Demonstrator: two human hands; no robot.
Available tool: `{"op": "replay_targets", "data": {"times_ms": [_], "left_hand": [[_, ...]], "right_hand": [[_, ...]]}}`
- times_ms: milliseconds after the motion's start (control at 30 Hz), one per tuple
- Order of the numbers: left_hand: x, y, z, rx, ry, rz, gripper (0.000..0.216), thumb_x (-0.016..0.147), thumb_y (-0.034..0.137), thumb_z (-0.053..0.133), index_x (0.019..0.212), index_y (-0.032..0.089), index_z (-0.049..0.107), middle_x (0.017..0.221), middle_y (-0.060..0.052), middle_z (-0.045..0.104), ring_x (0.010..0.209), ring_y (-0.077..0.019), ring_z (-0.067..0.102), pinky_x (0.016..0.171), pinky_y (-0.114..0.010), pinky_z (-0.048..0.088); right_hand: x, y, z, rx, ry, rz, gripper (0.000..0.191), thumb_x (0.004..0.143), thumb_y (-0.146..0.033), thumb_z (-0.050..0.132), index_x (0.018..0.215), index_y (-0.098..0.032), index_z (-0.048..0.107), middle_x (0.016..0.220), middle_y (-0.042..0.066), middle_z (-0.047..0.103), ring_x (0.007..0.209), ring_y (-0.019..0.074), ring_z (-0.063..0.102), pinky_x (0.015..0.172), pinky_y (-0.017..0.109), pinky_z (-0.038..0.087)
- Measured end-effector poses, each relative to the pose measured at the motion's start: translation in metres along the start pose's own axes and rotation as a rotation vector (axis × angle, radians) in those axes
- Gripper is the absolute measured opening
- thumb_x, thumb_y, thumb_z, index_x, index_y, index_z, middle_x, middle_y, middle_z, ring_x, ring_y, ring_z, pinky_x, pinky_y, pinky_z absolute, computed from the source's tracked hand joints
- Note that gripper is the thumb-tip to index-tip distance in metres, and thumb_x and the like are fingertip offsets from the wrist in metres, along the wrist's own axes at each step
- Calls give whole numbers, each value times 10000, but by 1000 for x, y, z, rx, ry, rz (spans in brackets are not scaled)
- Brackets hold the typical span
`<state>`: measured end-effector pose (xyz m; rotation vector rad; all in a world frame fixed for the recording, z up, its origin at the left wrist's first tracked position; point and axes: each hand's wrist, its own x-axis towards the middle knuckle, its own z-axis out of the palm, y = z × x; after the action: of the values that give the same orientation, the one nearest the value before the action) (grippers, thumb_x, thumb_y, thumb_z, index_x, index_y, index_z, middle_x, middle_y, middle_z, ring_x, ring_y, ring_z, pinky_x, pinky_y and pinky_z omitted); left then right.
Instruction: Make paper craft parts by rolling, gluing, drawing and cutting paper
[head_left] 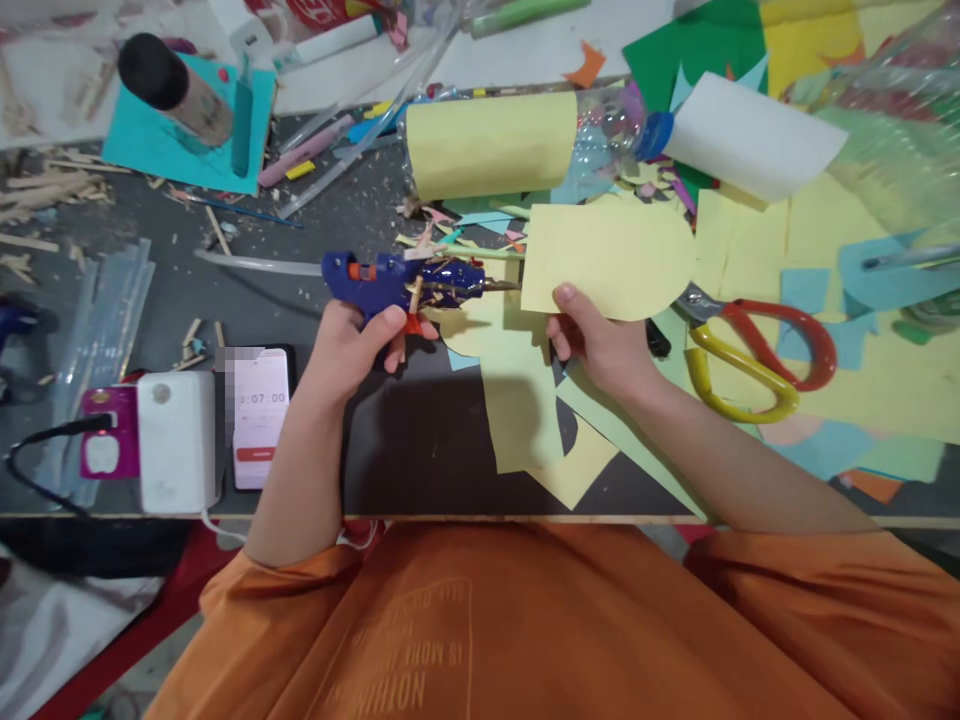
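Observation:
My left hand (367, 340) is wrapped round the handle of a blue hot glue gun (397, 280), with fingers at its orange trigger. A clear glue stick (259, 263) juts from its back end, and bits of paper and wood cling to its barrel. The nozzle points right, at the left edge of a pale yellow paper cutout (607, 255) with one rounded end. Between thumb and fingers, my right hand (600, 340) pinches this cutout by its lower edge. Just beyond lies a plastic bottle (607, 130) wrapped in yellow paper, with a blue cap.
Scissors (757, 345) with red and yellow handles lie right of my right hand, among paper scraps. At left are a phone (261, 420), a white power bank (178, 440) and clear glue sticks (97, 350). A black-capped bottle (172, 90) stands on blue paper at the back left.

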<state>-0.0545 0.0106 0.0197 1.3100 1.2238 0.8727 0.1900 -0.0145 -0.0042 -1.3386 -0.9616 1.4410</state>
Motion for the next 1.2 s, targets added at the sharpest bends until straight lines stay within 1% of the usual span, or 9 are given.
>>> {"op": "replay_targets", "data": {"times_ms": [67,167,333,433,567,700,833,933,1200], "left_hand": [[0,-2,0,53,-6,8,366,748,533,662,717,174,600,623,-31,677,349,-59,414,372,-221,383],[0,-5,-1,151,-7,16,346,776,503,640,685,174,586,629,-30,673,361,-57,423,381,-215,383],[0,-8,-4,233,-3,32,359,795,505,599,643,181,576,567,-12,621,362,-67,418,383,-219,377],[0,-8,-4,281,-36,22,347,804,486,584,639,180,577,565,-15,606,378,-77,425,405,-232,399],[-1,-7,-4,353,-60,13,325,797,459,589,633,179,574,532,-4,578,378,-81,426,415,-233,396],[-1,-6,-3,387,-48,2,325,782,459,589,611,185,547,503,11,563,370,-75,411,409,-222,391],[-1,-3,-3,413,-51,-36,310,780,450,577,623,183,550,550,-5,595,397,-81,424,431,-229,420],[-1,-4,-4,439,-52,-59,309,780,452,584,638,179,560,549,-13,591,423,-94,448,453,-238,439],[-1,-6,-5,444,-40,-71,332,772,469,601,608,189,530,498,11,545,401,-86,423,433,-226,412]], "right_hand": [[-1,-1,1,-32,-4,5,471,788,-597,678,553,-204,569,440,-38,517,379,74,457,425,231,415],[-1,-1,0,-71,21,2,493,803,-605,655,536,-201,562,461,-29,533,386,74,462,433,240,418],[2,0,-3,-84,68,-39,471,825,-547,661,524,-203,550,472,-29,538,385,65,454,441,241,404],[3,-1,-3,-108,58,-41,472,830,-538,661,517,-201,553,488,-24,544,388,64,455,444,245,409],[3,-2,-3,-139,40,-63,491,827,-576,647,517,-204,562,490,-18,543,401,73,471,455,253,424],[2,-1,-4,-122,24,-60,485,809,-593,660,529,-206,574,507,-18,561,407,74,475,455,252,433],[2,-1,-4,-113,15,-49,477,816,-582,660,535,-205,577,510,-21,569,411,71,473,456,243,436],[3,-1,-3,-122,15,-44,478,831,-567,651,530,-203,573,504,-24,565,410,68,470,460,237,436],[1,-3,-3,-154,30,-54,487,831,-577,643,530,-203,564,498,-28,552,413,74,473,469,243,444]]}}
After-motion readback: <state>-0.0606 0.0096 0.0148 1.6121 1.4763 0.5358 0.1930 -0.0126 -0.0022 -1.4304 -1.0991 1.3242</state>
